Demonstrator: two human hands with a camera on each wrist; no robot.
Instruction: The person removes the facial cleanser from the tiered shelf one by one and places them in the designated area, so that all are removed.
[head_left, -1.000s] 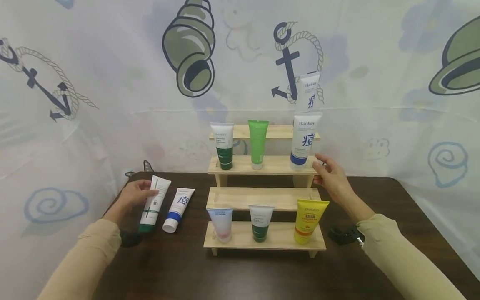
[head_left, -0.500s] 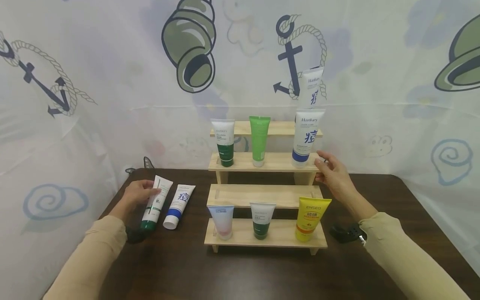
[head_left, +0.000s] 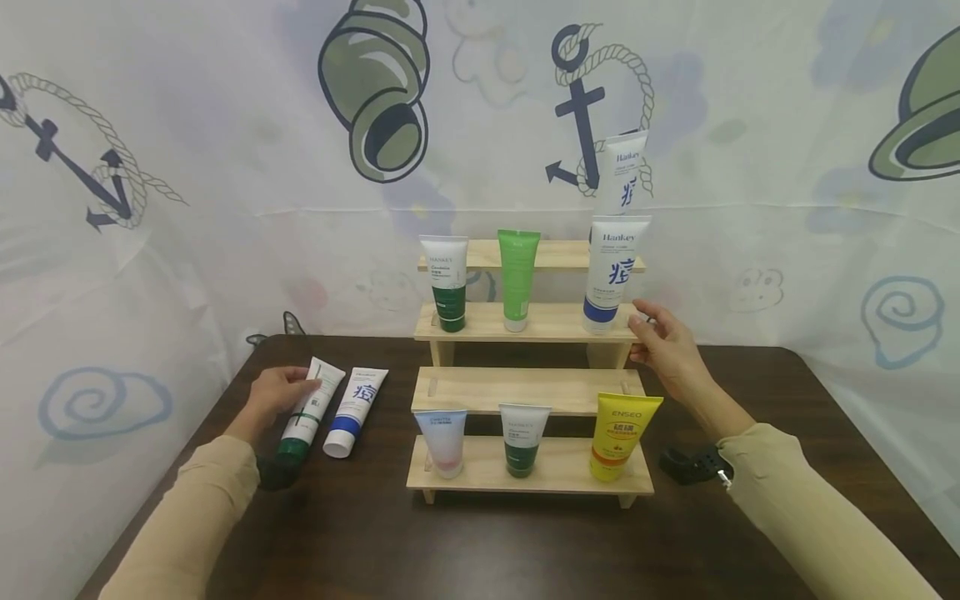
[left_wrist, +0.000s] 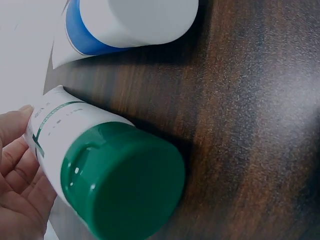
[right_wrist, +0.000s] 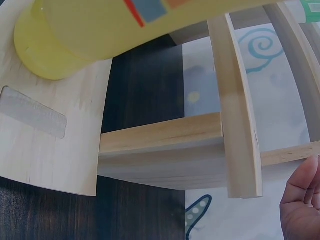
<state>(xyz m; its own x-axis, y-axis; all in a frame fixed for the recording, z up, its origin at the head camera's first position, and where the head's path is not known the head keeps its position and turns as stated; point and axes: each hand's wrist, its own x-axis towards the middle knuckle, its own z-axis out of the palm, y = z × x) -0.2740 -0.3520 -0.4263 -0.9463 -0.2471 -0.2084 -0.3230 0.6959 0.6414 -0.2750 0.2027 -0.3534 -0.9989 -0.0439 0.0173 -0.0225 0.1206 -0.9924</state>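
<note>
My left hand (head_left: 276,398) holds a white squeeze tube with a green cap (head_left: 309,412) by its flat end, at the table's left. In the left wrist view, the thumb lies on the tube, with fingers beside it; the green cap (left_wrist: 125,185) faces the camera. Just right of it lies a white tube with a blue band (head_left: 356,412). My right hand (head_left: 670,346) grips the right end of the wooden tiered shelf (head_left: 555,323), beside a standing white-and-blue Hankey tube (head_left: 613,271). In the right wrist view only part of this hand (right_wrist: 300,205) shows.
A white-and-green tube (head_left: 448,283) and a green tube (head_left: 517,279) stand on the same tier. The lowest tier bears a pale blue-pink tube (head_left: 444,442), a small white-green tube (head_left: 522,437) and a yellow tube (head_left: 621,435). Another Hankey tube (head_left: 624,171) stands higher behind.
The flat end of the tube in my left hand has come down slightly, nearer the table. My right hand stays at the shelf end. The head view has tilted a little.
</note>
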